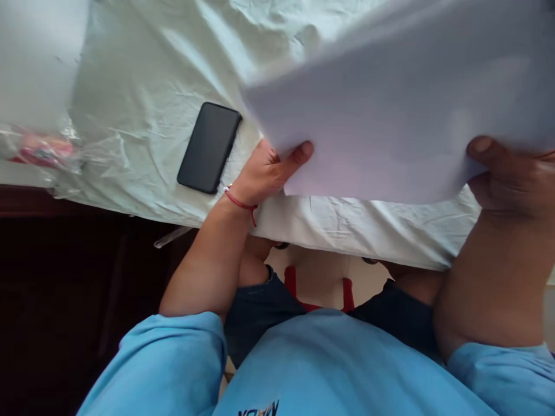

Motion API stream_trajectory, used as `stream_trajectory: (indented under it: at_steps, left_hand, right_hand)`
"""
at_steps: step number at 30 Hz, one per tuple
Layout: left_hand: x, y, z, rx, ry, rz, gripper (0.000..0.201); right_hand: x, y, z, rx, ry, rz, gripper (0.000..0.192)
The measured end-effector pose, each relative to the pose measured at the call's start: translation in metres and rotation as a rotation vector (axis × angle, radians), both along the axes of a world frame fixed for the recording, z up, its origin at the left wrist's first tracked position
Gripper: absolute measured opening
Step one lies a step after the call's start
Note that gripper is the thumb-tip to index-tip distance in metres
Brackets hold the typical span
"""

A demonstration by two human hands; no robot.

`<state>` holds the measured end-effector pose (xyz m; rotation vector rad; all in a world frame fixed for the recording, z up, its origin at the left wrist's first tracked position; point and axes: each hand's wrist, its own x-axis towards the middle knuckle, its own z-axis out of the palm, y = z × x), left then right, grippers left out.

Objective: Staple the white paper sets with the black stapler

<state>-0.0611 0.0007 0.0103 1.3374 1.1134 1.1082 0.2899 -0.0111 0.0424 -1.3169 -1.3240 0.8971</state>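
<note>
left hand (264,173): forearm stretched forward from the blue sleeve, thumb on top of the white sheet (390,110), pinching its near left corner, red string at the wrist
right hand (515,176): forearm raised steeply, thumb over the sheet's near right edge, clamping it
white sheet: lifted, tilted, blurred, above the pale cloth (143,86)
phone (209,147): dark, flat on the cloth, just left of the left hand
</note>
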Motion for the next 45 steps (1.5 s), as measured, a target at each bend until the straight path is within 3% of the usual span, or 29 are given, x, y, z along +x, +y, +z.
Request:
stream_trajectory:
  at_steps: [6,9,14,17,20,24,27,30,37,45]
  left_hand:
    - [0.002,0.0,-0.005,-0.073,0.023,0.025,0.041]
    - [0.002,0.002,-0.009,-0.123,0.056,0.01,0.036]
    - [0.004,0.004,-0.008,-0.204,0.225,0.056,0.021]
    - [0.007,0.004,-0.001,-0.161,0.378,0.055,0.017]
    - [0.011,0.004,0.006,-0.077,0.499,-0.007,0.012]
    - [0.017,0.006,0.006,-0.063,0.509,-0.027,0.013]
    - [0.021,0.009,0.001,-0.047,0.476,-0.025,0.013]
    - [0.024,0.013,-0.005,-0.044,0.447,0.045,0.014]
    - [0.032,0.024,-0.013,-0.093,0.527,0.195,0.028]
    - [0.036,0.031,-0.029,0.042,0.606,0.243,0.034]
  right_hand:
    - [0.011,-0.005,0.013,-0.456,-0.129,-0.116,0.037]
    - [0.018,-0.005,0.02,-0.593,-0.274,-0.164,0.035]
    - [0.044,-0.002,0.011,-0.71,-0.495,0.003,0.054]
    - [0.057,-0.002,0.005,-0.821,-0.625,0.026,0.044]
    - [0.06,-0.003,0.003,-0.906,-0.555,0.084,0.044]
    - [0.053,-0.004,0.0,-0.88,-0.32,0.066,0.055]
    - [0.046,-0.005,0.0,-0.782,-0.26,-0.053,0.043]
    - [0.041,-0.006,0.001,-0.732,-0.165,-0.088,0.032]
    - [0.043,-0.01,-0.004,-0.684,-0.056,-0.134,0.038]
    - [0.047,-0.012,-0.003,-0.647,0.035,-0.159,0.038]
